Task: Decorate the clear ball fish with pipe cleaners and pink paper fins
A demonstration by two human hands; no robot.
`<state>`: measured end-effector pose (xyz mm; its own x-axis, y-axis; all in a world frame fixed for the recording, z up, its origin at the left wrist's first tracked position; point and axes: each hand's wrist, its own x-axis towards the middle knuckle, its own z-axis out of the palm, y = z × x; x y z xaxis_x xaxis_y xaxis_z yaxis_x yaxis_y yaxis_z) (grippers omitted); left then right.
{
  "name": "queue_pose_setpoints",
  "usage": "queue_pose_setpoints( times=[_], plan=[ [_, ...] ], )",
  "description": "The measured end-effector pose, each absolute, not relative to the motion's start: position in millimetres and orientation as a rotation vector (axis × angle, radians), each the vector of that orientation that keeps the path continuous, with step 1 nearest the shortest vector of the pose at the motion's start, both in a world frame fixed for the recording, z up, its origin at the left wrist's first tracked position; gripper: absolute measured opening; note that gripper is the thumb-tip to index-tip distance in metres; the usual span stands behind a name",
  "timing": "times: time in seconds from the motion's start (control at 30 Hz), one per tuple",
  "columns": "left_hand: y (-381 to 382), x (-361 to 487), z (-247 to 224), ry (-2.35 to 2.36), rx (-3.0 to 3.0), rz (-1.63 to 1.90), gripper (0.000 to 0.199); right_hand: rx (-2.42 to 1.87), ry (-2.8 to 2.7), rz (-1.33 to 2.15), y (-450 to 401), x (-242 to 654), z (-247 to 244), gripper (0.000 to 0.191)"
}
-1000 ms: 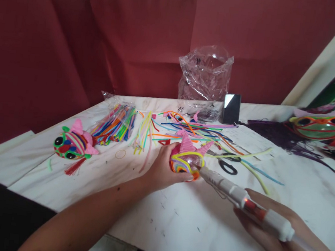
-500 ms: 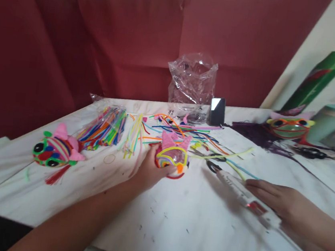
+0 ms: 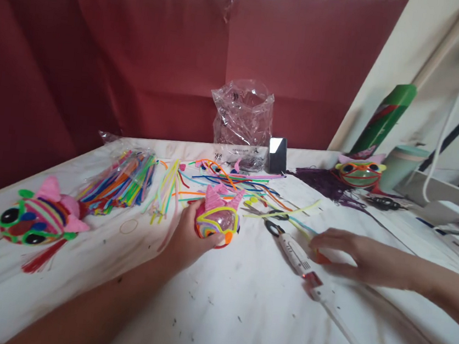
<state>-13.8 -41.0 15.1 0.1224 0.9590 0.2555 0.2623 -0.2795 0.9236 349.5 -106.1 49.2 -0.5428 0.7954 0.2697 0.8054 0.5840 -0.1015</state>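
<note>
My left hand [image 3: 188, 239] is wrapped round a small round figure [image 3: 220, 219] with pink ears, a yellow outline and an orange nose. To the right, a white glue gun [image 3: 294, 255] with a cord lies on the table, its tip near the black scissor handles [image 3: 275, 228]. My right hand [image 3: 344, 256] is just right of the glue gun, fingers curved, with a small orange piece [image 3: 321, 257] at its fingertips; blur hides whether that piece is gripped. A finished-looking figure [image 3: 40, 216] with black eyes and a red tassel sits at the left.
Bagged coloured pipe cleaners [image 3: 123, 182] lie behind the left figure, loose ones [image 3: 232, 180] in the middle. Farther back are a clear plastic bag [image 3: 243, 121] and a dark phone [image 3: 277, 155]. Purple threads [image 3: 319, 183], another figure [image 3: 359, 174] and a green cup [image 3: 404, 164] are back right.
The view has shifted to the right. My right hand has moved up from beside the glue gun's body, and an orange piece now shows at its fingertips. My left hand still holds the figure.
</note>
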Motion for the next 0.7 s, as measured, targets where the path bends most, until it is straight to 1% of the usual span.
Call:
queue_pose_setpoints(
  times=[0.03, 0.1, 0.17, 0.37, 0.53, 0.7],
  plan=[
    [-41.2, -13.7, 14.7, 1.216, 1.695, 1.194, 0.082, -1.323, -2.542, -0.030, -98.8, 346.1, 50.7, 0.021],
    [-41.4, -13.7, 14.0, 1.229, 1.744, 1.188, 0.081, -1.363, -2.493, -0.118, -79.0, 333.2, 49.7, 0.027],
    [-41.2, -14.2, 13.2, 1.231, 1.754, 1.187, 0.083, -1.401, -2.445, -0.191, -55.1, 313.4, 44.2, 0.030],
    [-40.9, -16.6, 12.1, 1.204, 1.752, 1.197, 0.084, -1.413, -2.503, -0.207, -0.3, 256.9, 24.0, 0.013],
    [-42.3, -17.5, 13.2, 1.187, 1.783, 1.183, 0.079, -1.421, -2.418, -0.245, 2.0, 254.0, 21.8, 0.023],
    [-43.9, -17.1, 15.6, 1.151, 1.779, 1.190, 0.076, -1.346, -2.257, -0.315, -23.4, 264.1, 46.0, 0.018]
  ],
)
